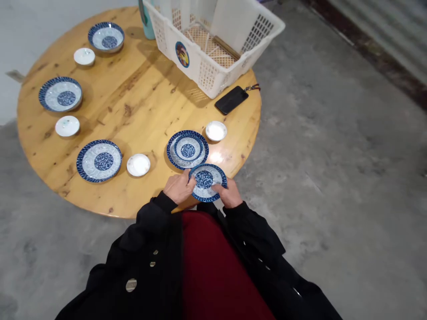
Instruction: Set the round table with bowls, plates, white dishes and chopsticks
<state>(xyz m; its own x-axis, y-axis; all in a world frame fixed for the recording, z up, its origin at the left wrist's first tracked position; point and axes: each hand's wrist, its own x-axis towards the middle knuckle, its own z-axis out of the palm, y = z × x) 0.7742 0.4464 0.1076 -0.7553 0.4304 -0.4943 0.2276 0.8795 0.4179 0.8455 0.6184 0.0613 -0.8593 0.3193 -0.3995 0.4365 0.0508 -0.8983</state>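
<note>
A blue-and-white patterned plate (209, 192) is held just above the table's near edge. My left hand (178, 186) is closed on its left rim, and my right hand (230, 193) grips its right side with the thumb on top. Just beyond it, a smaller blue-and-white dish (187, 148) rests inside a larger blue-rimmed plate (171, 151). A small white bowl (216, 131) stands to the right of that stack. The undersides of the held plate and my other fingers are hidden.
The round wooden table (133, 102) bears a white plastic basket (213, 80) at the back, a teal container (148, 29) and a black phone (231, 100). Several blue-rimmed dishes, including a plate (99, 161), and white bowls, one at the left (67, 126), line its left side.
</note>
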